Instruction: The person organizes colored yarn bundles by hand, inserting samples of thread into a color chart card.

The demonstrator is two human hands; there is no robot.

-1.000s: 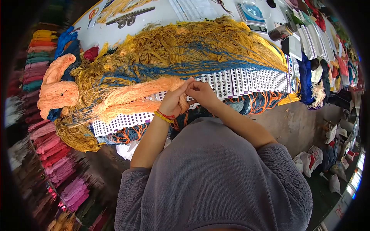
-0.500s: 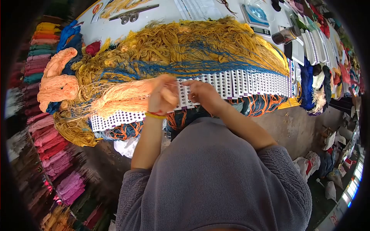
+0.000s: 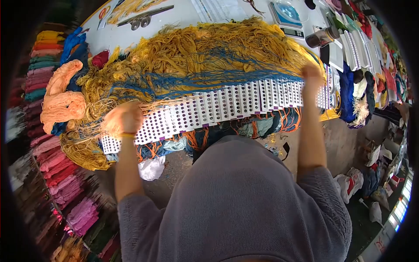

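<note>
My left hand (image 3: 131, 118) is closed around a bundle of peach yarn (image 3: 114, 121) at the left end of a row of white punched cards (image 3: 227, 102). Pale strands run right from it across the top of the cards. My right hand (image 3: 312, 78) is raised over the right part of the row, blurred by motion, so its fingers cannot be made out. A large heap of mustard yarn (image 3: 187, 48) with blue strands (image 3: 209, 78) lies behind the cards.
A peach skein (image 3: 63, 105) lies at the far left. Behind the heap are a metal clip (image 3: 142, 18), scissors (image 3: 103, 13), a scale (image 3: 290, 26) and a dark jar (image 3: 322, 37). Orange and teal yarn (image 3: 192, 139) hangs along the front edge.
My left hand has moved left with the peach yarn, baring more cards. My right hand has swung far to the right, away from the left one.
</note>
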